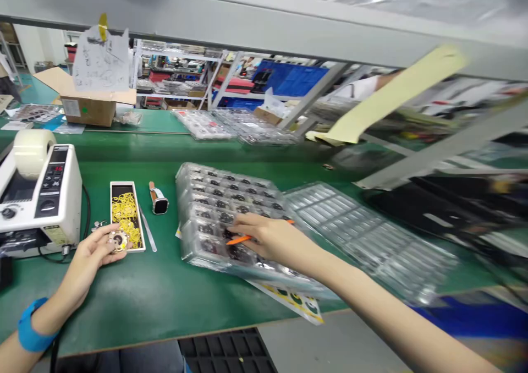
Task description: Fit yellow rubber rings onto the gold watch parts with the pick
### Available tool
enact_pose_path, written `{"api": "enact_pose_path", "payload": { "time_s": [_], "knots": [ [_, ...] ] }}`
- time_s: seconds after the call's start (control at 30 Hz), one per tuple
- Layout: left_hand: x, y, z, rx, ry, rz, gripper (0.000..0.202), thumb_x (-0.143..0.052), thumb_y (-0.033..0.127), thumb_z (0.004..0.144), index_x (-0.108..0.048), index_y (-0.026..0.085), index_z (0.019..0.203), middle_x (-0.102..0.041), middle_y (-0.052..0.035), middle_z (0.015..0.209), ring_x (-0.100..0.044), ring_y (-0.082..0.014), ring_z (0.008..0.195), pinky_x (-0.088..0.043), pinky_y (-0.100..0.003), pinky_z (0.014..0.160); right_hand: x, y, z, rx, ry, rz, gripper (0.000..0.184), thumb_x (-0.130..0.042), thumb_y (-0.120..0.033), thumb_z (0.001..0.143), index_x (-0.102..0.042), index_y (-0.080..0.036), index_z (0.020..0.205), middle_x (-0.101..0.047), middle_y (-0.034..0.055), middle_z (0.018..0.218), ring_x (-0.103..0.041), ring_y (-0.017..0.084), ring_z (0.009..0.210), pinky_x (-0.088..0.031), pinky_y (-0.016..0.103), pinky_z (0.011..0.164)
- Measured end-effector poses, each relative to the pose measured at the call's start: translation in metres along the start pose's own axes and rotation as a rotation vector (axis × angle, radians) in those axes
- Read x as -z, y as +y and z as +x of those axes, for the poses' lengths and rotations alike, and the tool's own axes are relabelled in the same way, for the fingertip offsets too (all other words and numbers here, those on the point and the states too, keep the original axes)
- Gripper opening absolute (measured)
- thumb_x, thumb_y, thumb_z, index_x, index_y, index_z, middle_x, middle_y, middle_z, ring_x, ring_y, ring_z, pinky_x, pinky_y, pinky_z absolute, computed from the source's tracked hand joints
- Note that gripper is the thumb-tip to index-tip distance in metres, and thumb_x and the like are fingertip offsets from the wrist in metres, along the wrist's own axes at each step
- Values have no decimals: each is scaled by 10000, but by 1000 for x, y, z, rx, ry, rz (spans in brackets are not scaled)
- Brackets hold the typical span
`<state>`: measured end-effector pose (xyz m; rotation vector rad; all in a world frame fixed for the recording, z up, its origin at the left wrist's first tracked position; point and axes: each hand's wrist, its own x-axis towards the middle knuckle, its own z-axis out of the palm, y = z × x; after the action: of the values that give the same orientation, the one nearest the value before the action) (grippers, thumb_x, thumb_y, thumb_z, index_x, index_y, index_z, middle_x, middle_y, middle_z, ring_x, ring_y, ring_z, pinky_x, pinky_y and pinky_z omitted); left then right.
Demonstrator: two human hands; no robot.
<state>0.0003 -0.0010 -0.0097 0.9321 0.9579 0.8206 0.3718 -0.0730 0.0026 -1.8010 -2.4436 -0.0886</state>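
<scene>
My left hand (97, 246), with a blue band on its wrist, pinches a small round metallic part (119, 242) that looks like a watch movement. The part is held over the near left corner of a white box (142, 235) of yellow ring-shaped pieces (125, 209). My right hand (268, 238) grips an orange pointed tool (238, 240), its tip toward the left. Its fingertips reach into a stack of clear compartment trays (193, 252) holding small dark round pieces. What the fingertips touch there is hidden.
A white tape dispenser (61, 191) stands at left. Metal tweezers (147, 229) and a smartwatch (160, 203) lie beside the box. At right is a clear tray (350, 224); a sheet of yellow-black stickers (303, 304) pokes out under the stack. A grey shelf beam (247, 18) crosses above.
</scene>
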Motion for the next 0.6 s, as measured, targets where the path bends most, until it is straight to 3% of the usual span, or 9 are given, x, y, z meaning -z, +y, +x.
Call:
{"api": "enact_pose_path", "payload": {
  "time_s": [0.13, 0.3, 0.43, 0.6],
  "knots": [
    [0, -4, 0, 1, -81, -34, 500, -684, 263, 712, -591, 189, 1198, -699, -61, 1113, -647, -223, 1055, -508, -414, 974, 14, -26, 17, 13, 189, 152, 146, -552, -162, 758, -666, -232, 815, -674, 75, 845, -638, 219, 703, -466, 300, 552],
    [3, -11, 2, -56, -187, -6, 483, -676, 282, 754, -574, 197, 1218, -660, -83, 1199, -613, -227, 1107, -509, -401, 960, 11, -112, 60, 25, 358, 694, 194, -486, -250, 880, -610, -217, 734, -634, 60, 757, -605, 182, 695, -478, 293, 610],
    [2, -13, 2, -90, -229, -23, 533, -714, 310, 743, -555, 180, 1235, -670, -102, 1163, -627, -221, 1069, -503, -399, 959, -14, -159, 94, -56, 330, 1031, 191, -557, -293, 852, -653, -201, 714, -600, 49, 788, -567, 158, 695, -454, 267, 571],
    [0, -14, 1, -122, -240, 1, 498, -708, 308, 758, -570, 182, 1220, -690, -88, 1048, -649, -212, 996, -500, -403, 956, -33, -167, 109, -182, 260, 1267, 177, -661, -322, 750, -631, -192, 633, -577, 28, 777, -487, 126, 609, -379, 249, 494]
  ]
}}
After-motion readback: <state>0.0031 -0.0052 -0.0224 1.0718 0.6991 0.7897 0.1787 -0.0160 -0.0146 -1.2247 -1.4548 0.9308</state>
